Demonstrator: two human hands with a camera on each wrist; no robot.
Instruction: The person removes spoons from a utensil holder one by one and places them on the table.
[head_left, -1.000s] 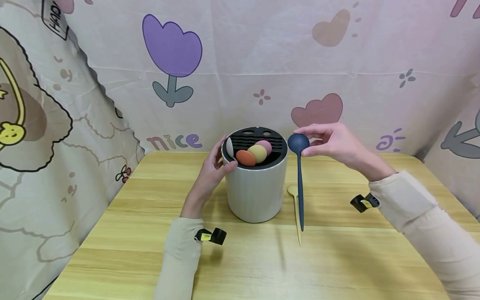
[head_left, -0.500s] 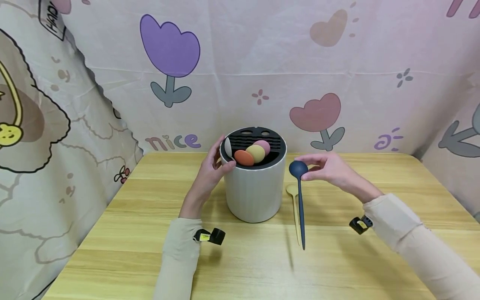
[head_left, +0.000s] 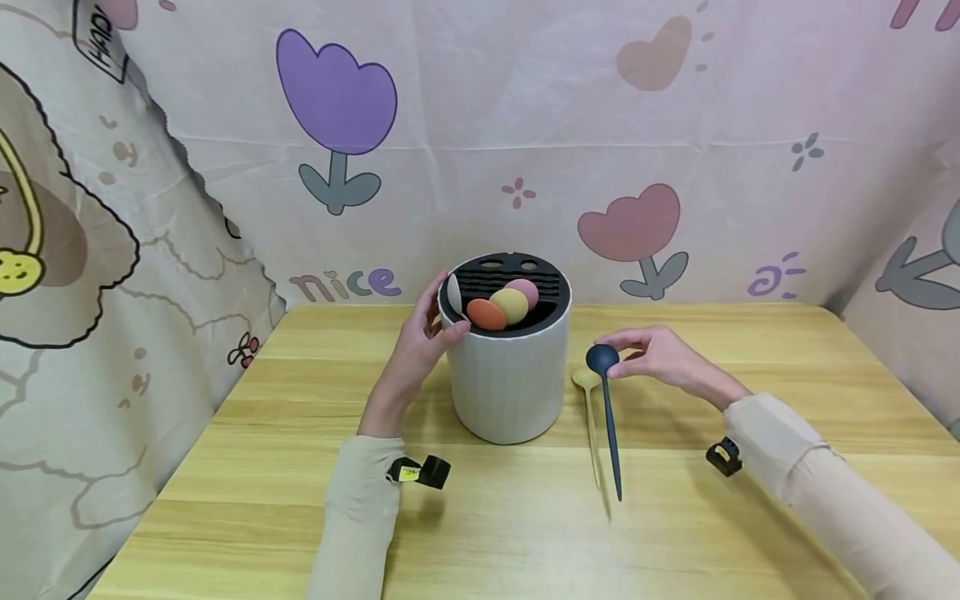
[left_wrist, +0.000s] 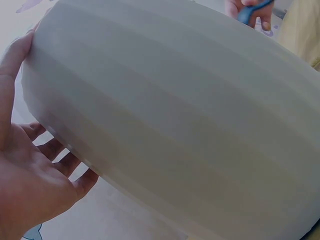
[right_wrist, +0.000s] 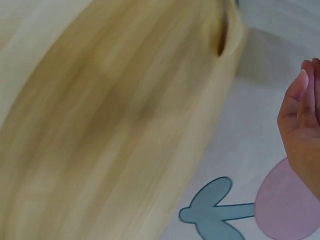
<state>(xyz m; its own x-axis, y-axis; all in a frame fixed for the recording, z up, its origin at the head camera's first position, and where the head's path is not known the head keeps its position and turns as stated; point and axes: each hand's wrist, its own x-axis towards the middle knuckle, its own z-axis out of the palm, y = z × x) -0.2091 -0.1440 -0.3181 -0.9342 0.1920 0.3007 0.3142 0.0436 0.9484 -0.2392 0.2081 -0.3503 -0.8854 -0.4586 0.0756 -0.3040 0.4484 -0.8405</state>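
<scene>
Right hand (head_left: pixel 660 358) is pinching the round head of the dark blue spoon (head_left: pixel 609 417), right of centre in the head view, handle tip low over the table (head_left: pixel 262 467). A yellow spoon (head_left: pixel 590 421) lies just left of it. Left hand (head_left: pixel 420 342) is wrapped around the white holder (head_left: pixel 510 383) mid-frame, with orange, yellow and pink spoon heads poking out.

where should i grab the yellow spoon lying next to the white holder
Take the yellow spoon by its thin handle near the front tip, coming from above. It lies flat on the table, and its bowl end is crowded by the white holder, the dark blue spoon and the right hand.
</scene>
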